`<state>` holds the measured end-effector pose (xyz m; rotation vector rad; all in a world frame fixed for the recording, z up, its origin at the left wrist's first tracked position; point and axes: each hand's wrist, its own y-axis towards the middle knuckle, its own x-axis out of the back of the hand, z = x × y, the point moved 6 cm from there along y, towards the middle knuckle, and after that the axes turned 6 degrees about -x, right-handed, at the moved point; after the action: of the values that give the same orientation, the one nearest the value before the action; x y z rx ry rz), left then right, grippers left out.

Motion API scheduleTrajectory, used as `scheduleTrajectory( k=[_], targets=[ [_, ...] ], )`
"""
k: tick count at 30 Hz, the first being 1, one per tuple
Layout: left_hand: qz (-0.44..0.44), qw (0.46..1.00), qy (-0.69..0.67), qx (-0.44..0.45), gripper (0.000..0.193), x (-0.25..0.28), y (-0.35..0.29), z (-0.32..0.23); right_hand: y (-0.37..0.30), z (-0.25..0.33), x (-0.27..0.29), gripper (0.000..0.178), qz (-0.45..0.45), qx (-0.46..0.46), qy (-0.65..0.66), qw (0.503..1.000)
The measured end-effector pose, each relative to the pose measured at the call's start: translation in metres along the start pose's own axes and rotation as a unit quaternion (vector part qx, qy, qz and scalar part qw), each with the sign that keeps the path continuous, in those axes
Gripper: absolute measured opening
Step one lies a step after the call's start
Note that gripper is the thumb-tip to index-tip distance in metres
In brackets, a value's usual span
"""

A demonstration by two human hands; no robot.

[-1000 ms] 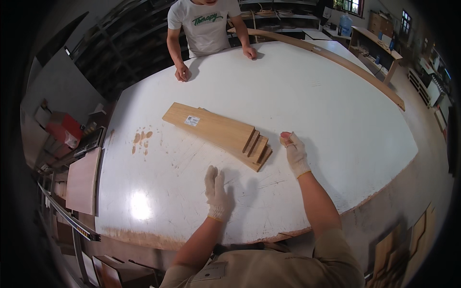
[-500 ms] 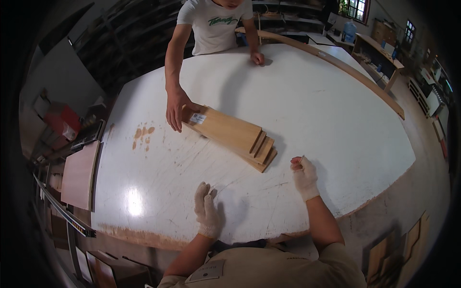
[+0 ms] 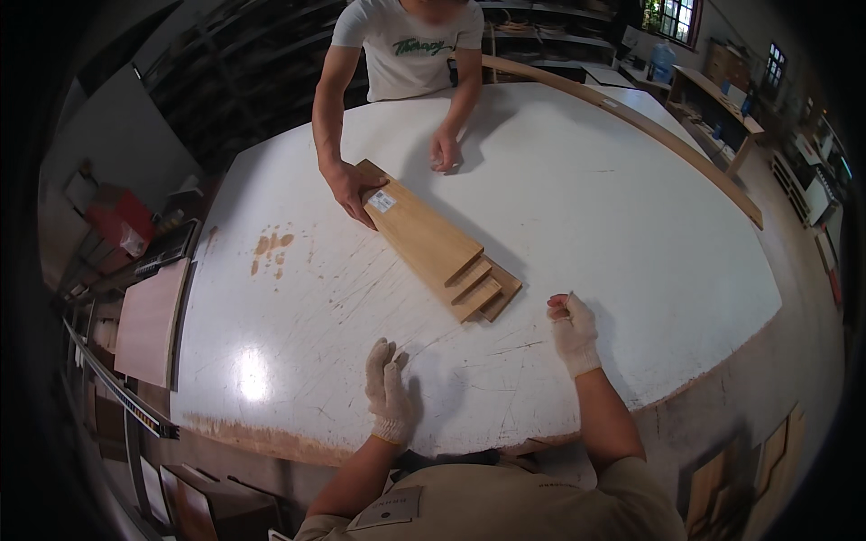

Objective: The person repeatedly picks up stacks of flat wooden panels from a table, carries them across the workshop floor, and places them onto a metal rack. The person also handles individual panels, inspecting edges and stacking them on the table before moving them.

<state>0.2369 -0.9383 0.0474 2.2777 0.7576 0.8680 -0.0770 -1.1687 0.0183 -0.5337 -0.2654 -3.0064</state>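
Note:
A stack of several light-brown wooden boards (image 3: 424,233) lies slantwise on the white table (image 3: 631,225), its near ends fanned out in steps. On the top board is a white label (image 3: 382,200). My left hand (image 3: 388,388), in a pale knit glove, rests near the table's front edge, fingers stretched out and holding nothing. Right of the boards' near end, my right hand (image 3: 573,332) has its fingers curled in, with bare fingertips showing and nothing visible in them. Neither hand touches the boards. Across the table, a co-worker's hand (image 3: 352,187) grips the far end of the stack.
The co-worker's other hand (image 3: 445,151) is over the far side of the table. A long curved wooden strip (image 3: 667,135) runs along the far right edge. Brown stains (image 3: 271,248) mark the tabletop at left. A pinkish panel (image 3: 152,325) stands beyond the left edge.
The co-worker has turned the stack of boards, so its far end points more away from me. The co-worker's other hand has come in toward the boards. My hands stay in place.

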Motion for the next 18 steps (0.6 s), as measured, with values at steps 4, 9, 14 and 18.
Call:
scheduleTrajectory(
  k=[4,9,14,18],
  targets=[
    [-0.003,1.000,0.003,-0.006,0.056,0.001,0.003,-0.004,0.001,-0.007,-0.001,0.013,0.002,-0.015,0.010,1.000],
    [-0.011,0.999,-0.006,-0.034,0.048,0.001,-0.004,-0.001,0.000,-0.006,0.000,0.013,0.001,-0.005,0.020,1.000],
    [-0.048,0.992,-0.088,0.071,0.039,0.001,-0.001,0.005,0.002,-0.011,-0.001,0.018,-0.010,-0.010,0.050,0.999],
    [-0.044,0.975,-0.143,0.166,0.049,-0.001,-0.012,0.022,0.004,-0.013,-0.002,0.021,-0.009,-0.010,0.069,0.998]
  ],
)
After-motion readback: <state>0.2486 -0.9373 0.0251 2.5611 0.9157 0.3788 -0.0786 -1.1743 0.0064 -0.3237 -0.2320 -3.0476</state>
